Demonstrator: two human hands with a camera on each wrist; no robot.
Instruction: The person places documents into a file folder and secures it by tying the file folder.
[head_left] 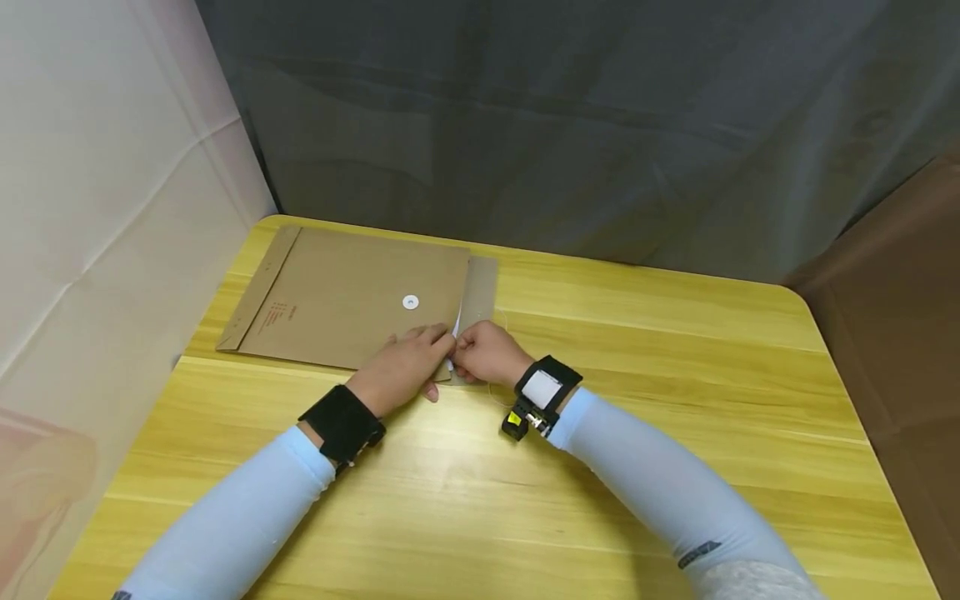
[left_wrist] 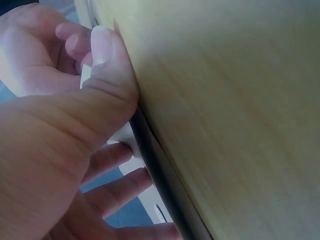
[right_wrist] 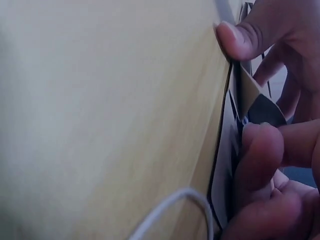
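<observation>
Brown kraft envelope (head_left: 352,300) lies flat on the wooden table (head_left: 637,350); at its open end, left hand (head_left: 401,367) and right hand (head_left: 487,352) pinch white paper (head_left: 454,327).

**Around my workspace**

I sit at a yellow wooden table (head_left: 645,350) with rounded corners and a pale grain running across it. Behind its far edge hangs a dark grey curtain (head_left: 570,125), creased in soft folds. To my left a white cloth wall (head_left: 105,192) comes down beside the table. At my right, a brown panel (head_left: 900,333) stands just past the table's corner.
</observation>
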